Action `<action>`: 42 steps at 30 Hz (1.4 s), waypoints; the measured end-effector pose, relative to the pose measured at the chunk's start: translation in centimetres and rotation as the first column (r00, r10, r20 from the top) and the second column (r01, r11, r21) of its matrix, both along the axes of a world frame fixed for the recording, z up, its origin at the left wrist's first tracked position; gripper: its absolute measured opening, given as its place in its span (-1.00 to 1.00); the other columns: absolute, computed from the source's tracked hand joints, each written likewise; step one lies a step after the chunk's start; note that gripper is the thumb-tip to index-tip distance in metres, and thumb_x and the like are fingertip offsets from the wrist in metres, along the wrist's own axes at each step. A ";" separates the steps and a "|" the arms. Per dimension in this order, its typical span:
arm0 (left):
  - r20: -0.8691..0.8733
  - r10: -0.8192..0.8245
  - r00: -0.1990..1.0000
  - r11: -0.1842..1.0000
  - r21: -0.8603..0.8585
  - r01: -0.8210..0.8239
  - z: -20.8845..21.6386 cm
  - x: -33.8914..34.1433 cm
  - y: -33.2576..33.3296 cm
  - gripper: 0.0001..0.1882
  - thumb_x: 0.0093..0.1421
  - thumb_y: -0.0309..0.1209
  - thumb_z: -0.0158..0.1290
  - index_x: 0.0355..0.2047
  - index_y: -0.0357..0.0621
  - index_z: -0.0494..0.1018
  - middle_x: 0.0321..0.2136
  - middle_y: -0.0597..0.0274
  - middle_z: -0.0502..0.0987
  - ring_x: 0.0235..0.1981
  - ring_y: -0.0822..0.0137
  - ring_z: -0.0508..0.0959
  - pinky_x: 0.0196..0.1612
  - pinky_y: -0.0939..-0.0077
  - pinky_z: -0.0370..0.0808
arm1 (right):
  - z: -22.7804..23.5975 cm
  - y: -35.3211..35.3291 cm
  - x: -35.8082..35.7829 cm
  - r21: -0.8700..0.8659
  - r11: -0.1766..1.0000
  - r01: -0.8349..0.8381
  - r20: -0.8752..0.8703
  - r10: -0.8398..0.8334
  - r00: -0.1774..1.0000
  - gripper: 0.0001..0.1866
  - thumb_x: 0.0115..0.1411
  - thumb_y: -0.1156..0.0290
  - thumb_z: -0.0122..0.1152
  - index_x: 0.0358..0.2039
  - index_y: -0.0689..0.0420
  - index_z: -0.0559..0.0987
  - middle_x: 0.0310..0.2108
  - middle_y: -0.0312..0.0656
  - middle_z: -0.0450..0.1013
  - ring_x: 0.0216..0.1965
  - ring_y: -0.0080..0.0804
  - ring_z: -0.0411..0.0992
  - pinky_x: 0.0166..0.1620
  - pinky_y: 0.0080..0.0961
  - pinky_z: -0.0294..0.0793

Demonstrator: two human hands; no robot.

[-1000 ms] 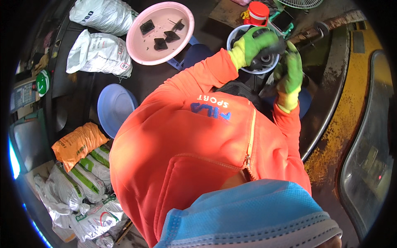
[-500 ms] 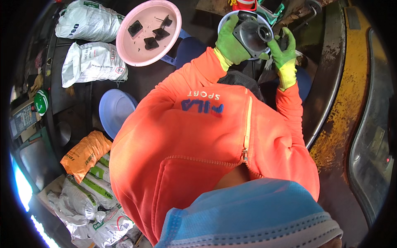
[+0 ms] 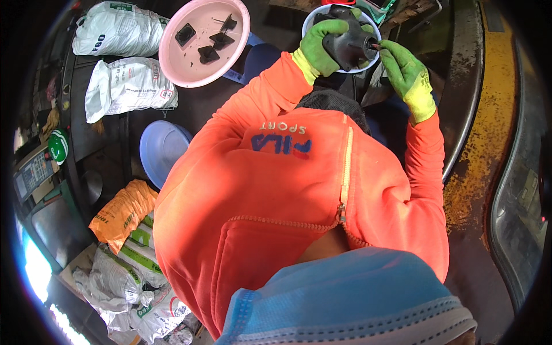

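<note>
My left hand (image 3: 322, 49), in a green glove, grips a dark round metal part (image 3: 349, 43) and holds it over a white bowl (image 3: 310, 17). My right hand (image 3: 408, 72), also gloved green, pinches a small pin-like piece at the part's right end. My orange sleeves and jacket fill the middle of the view. A pink round tray (image 3: 172, 54) with three small black parts lies to the left of my hands.
A blue plate (image 3: 161, 152) lies at the left. White sacks (image 3: 123, 86) sit at upper left, with orange and white bags (image 3: 121, 210) at lower left. A dark curved metal edge (image 3: 466, 109) and a yellow worn surface (image 3: 489, 138) run along the right.
Both hands have shifted up toward the top of the view with the dark part. My right hand has moved from beside the part to its right end.
</note>
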State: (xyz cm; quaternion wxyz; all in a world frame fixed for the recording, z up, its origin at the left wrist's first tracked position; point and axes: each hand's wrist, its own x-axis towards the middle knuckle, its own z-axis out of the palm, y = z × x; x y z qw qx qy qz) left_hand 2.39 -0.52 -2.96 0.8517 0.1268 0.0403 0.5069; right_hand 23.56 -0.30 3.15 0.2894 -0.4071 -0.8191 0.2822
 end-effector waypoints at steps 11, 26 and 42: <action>0.165 0.023 0.986 0.989 0.140 -0.047 2.0 -0.4 0.8 -0.60 0.16 -0.41 0.04 0.02 -0.25 0.39 -0.09 0.06 0.54 0.02 0.03 0.52 0.14 0.10 0.45 | -0.8 0.7 -0.4 -0.018 1.000 -0.018 0.000 0.018 1.000 -0.66 0.29 0.38 0.13 0.07 0.11 0.54 -0.20 -0.13 0.59 -0.16 -0.30 0.58 -0.12 -0.47 0.54; -0.146 0.225 0.963 0.953 0.238 -0.187 4.3 -1.4 0.5 -0.39 0.02 -0.42 0.08 0.13 -0.23 0.26 -0.01 0.01 0.42 0.02 0.02 0.51 0.14 0.15 0.46 | -2.7 -0.9 -2.3 -0.544 0.839 -0.001 -0.321 -0.207 0.924 -0.65 0.35 0.31 0.12 0.05 0.24 0.52 -0.37 -0.37 0.48 -0.37 -0.71 0.37 -0.31 -0.70 0.37; -0.182 0.924 0.336 0.228 0.968 -0.101 3.3 -2.6 2.3 -0.36 0.00 -0.26 0.27 0.06 -0.26 0.35 0.07 0.00 0.36 0.08 0.14 0.42 0.16 0.28 0.35 | 2.8 -3.3 -3.0 -0.860 0.342 -0.378 -0.498 -0.406 0.766 -0.60 0.40 0.10 -0.07 -0.09 0.19 0.51 -0.62 -0.48 0.19 -0.71 -0.72 -0.02 -0.64 -0.71 -0.05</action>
